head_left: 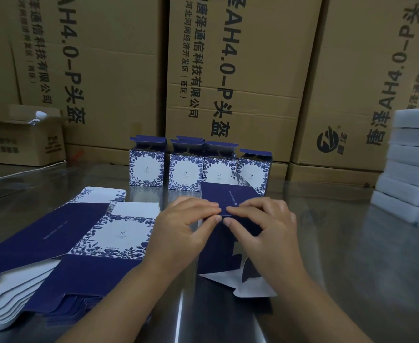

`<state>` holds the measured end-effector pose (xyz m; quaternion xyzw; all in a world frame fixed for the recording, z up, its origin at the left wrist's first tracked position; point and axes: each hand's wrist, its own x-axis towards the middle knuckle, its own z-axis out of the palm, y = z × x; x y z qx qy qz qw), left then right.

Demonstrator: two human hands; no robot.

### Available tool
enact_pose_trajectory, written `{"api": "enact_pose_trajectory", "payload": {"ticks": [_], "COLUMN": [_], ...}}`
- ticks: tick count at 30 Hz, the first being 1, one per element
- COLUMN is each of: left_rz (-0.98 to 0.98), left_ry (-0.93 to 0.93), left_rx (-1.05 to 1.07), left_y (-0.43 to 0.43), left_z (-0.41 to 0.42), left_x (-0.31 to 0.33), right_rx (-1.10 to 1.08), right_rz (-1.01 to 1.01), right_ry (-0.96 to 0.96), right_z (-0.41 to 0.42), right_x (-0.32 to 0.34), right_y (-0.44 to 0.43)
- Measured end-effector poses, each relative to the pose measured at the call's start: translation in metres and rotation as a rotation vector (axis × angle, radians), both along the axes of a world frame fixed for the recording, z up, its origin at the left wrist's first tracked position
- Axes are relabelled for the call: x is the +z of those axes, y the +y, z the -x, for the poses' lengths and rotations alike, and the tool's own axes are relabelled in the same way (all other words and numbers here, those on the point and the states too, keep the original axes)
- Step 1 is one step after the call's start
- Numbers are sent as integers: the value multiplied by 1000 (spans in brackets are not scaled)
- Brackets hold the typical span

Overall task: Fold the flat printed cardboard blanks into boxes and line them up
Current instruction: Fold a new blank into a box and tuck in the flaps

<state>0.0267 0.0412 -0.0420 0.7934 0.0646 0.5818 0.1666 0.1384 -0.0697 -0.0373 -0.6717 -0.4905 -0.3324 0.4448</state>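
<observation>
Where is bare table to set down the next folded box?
Bare table lies right of the row of folded boxes, up to the white foam blocks, and left of the row, behind the stack of blanks. The centre is crowded: left hand and right hand pinch the half-folded box.

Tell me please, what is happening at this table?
A person is folding a dark blue box on the metal table. The left hand and right hand both pinch its top edge. Four folded boxes stand in a row behind it, top flaps open. A stack of flat blanks lies to the left.
</observation>
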Motion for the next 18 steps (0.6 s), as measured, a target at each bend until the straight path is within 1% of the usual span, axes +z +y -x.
{"api": "enact_pose_trajectory", "payload": {"ticks": [9, 13, 18], "left_rz": [-34, -42, -40], "left_ry": [3, 9, 9], "left_rx": [2, 7, 4], "left_y": [0, 0, 1], "left_z": [0, 0, -1], "left_x": [1, 0, 1], "right_rx": [49, 56, 39], "right_rz": [-67, -61, -36], "right_ry": [-39, -10, -43], "right_z": [5, 5, 2], "right_x": [-1, -1, 3], "right_y": [2, 3, 3]}}
